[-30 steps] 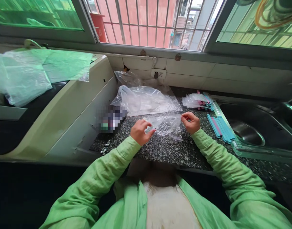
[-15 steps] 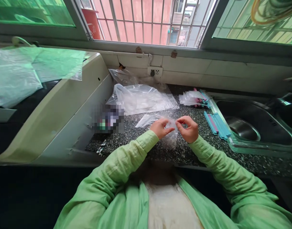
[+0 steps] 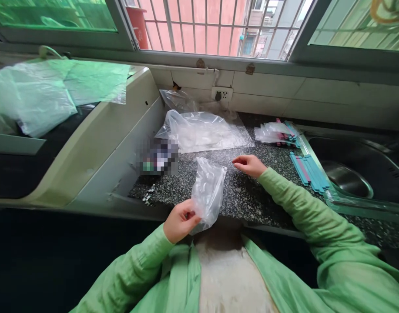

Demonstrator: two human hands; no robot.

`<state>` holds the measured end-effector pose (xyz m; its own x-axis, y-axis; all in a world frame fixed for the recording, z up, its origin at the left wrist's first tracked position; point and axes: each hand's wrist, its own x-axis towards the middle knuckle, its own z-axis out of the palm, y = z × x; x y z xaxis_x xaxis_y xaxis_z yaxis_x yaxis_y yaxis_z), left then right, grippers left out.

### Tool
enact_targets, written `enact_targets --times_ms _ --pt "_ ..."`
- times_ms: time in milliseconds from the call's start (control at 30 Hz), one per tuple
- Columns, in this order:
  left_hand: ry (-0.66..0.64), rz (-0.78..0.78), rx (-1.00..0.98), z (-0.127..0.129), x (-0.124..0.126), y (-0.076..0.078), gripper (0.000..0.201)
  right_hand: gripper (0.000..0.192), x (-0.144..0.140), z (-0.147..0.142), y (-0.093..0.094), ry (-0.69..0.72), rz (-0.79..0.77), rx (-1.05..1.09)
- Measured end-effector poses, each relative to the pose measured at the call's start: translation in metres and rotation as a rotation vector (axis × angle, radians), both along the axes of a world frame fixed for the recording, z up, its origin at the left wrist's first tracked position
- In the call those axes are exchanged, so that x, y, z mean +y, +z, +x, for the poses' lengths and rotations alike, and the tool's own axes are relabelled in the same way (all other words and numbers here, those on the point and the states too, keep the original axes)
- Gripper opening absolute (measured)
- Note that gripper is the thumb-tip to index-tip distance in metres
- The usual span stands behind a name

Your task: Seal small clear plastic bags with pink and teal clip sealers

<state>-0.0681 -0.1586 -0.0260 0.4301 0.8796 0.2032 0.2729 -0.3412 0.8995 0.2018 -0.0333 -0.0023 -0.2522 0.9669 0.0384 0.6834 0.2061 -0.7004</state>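
My left hand point(image 3: 182, 221) pinches the near left side of a small clear plastic bag point(image 3: 209, 191) between thumb and fingers. The bag hangs flat over the front part of the dark speckled counter point(image 3: 248, 198). Apart from the bag, to its upper right, my right hand point(image 3: 249, 165) hovers above the counter with its fingers stretched to the left and nothing visible in them. Behind both hands lies a larger clear plastic bag point(image 3: 215, 132) with whitish contents that I cannot make out.
Several blue and pink strips point(image 3: 310, 173) lie right of my right hand, beside the sink point(image 3: 352, 148). Behind them is a pile of bagged strips point(image 3: 277, 132). A blurred-out object point(image 3: 158, 157) and small shiny pieces point(image 3: 149, 194) lie to the left.
My hands have moved apart. The left has come down and left toward me with the small bag, which now shows spread out; the right has let go of it.
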Motion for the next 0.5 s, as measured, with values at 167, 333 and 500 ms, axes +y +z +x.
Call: enact_targets --times_ms 167,333,500 --pt "0.037 -0.052 -0.019 -0.011 -0.011 -0.004 0.038 0.017 0.023 -0.026 -0.002 0.084 -0.205 -0.240" --pt "0.058 -0.032 -0.026 -0.017 -0.012 -0.002 0.037 0.005 0.020 -0.038 -0.001 0.117 -0.223 -0.310" --pt "0.082 0.006 -0.018 -0.025 -0.004 0.011 0.031 0.010 0.015 -0.024 0.007 0.087 -0.196 -0.295"
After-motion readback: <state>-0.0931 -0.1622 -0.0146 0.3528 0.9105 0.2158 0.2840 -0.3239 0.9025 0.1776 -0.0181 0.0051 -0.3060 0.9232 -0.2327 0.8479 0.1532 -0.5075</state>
